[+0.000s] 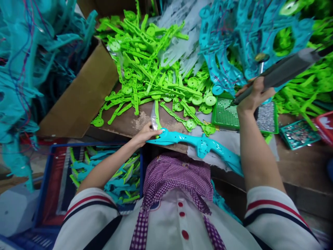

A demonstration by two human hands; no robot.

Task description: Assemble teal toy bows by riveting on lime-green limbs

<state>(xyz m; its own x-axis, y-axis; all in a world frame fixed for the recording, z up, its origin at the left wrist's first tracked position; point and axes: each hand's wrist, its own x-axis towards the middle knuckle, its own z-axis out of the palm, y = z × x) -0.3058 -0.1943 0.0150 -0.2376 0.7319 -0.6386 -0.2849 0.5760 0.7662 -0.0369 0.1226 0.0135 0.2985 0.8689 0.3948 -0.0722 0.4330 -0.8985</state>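
Note:
My left hand (145, 134) grips the left end of a long teal plastic toy part (197, 144) that lies along the near edge of the workbench. My right hand (253, 95) is closed around a grey powered screwdriver (283, 71), its tip pointing down-left over a green tray of small screws (226, 114). A heap of bright green plastic parts (153, 69) covers the bench behind the teal part. A small clear plastic bag (154, 119) lies just above my left hand.
Teal moulded parts with red and blue wires pile up at the upper right (234, 38) and far left (23, 69). A cardboard box (83, 93) stands at the left. A blue crate (65, 173) with finished pieces sits below. A second screw tray (299, 133) is at the right.

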